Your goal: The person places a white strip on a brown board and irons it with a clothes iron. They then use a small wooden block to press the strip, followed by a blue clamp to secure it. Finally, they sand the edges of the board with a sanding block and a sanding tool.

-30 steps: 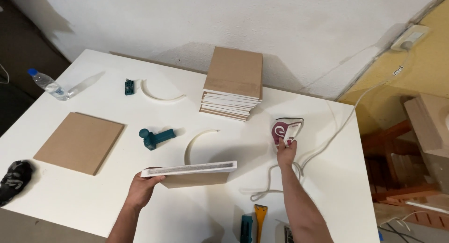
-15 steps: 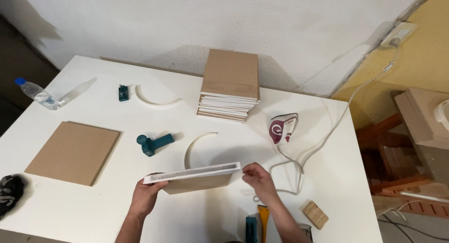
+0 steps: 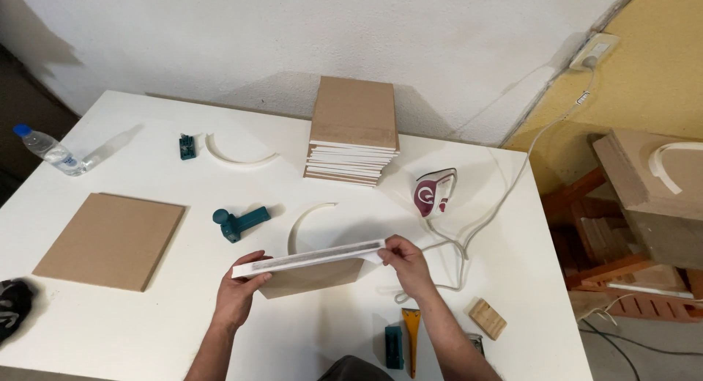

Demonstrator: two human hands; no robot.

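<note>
Panel: I hold one square board [image 3: 311, 267] on edge over the worktop [image 3: 512, 205], its white banded edge up and brown face toward me.
Left grip: my left hand [image 3: 238, 297] is closed on the panel's left corner from below.
Right grip: my right hand [image 3: 406, 264] pinches the right end of the white edge, fingertips [image 3: 384, 254] on top.
Counts: one loose brown panel [image 3: 110, 238] at left; one stack of panels [image 3: 354, 132] behind; two curved white strips [image 3: 238, 154] [image 3: 307, 220]; one small iron [image 3: 433, 193] with its cord.
Materials: matte fibreboard, smooth white edging, glossy worktop.
</note>
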